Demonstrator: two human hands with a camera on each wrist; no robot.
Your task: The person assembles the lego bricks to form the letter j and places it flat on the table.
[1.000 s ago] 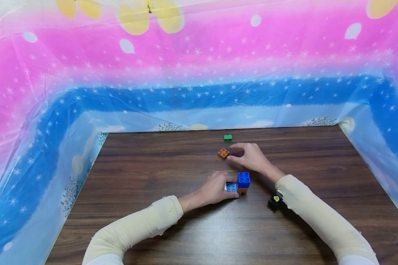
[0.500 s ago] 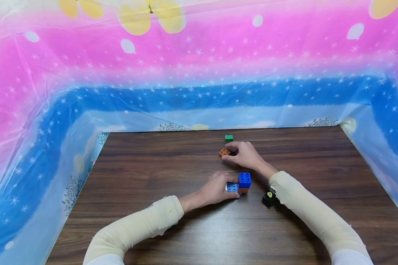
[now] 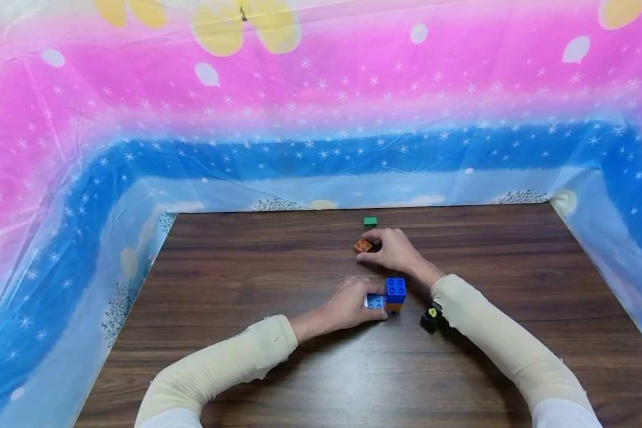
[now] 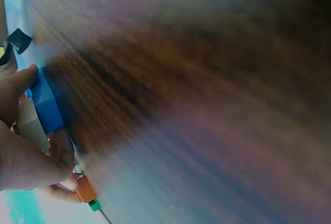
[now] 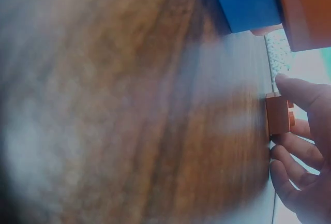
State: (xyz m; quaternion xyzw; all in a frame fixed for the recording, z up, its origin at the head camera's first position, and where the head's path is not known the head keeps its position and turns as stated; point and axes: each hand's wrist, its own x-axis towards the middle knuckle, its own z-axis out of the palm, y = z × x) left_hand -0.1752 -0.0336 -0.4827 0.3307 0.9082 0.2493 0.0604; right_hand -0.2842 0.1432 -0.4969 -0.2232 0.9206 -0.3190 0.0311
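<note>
Near: left hand (image 3: 348,303), grip closed about pale blue block (image 3: 375,302); dark blue block (image 3: 396,289) raised just beside it. Beyond: right hand (image 3: 398,249), grip narrowed to block's width, pinches small orange block (image 3: 362,245) on bench (image 3: 267,255); firmness I cannot tell. Far: green block (image 3: 370,222), untouched. Risk, I judge: uneven pinch could let small orange block twist free; hasty pull-back could knock dark blue block.
</note>
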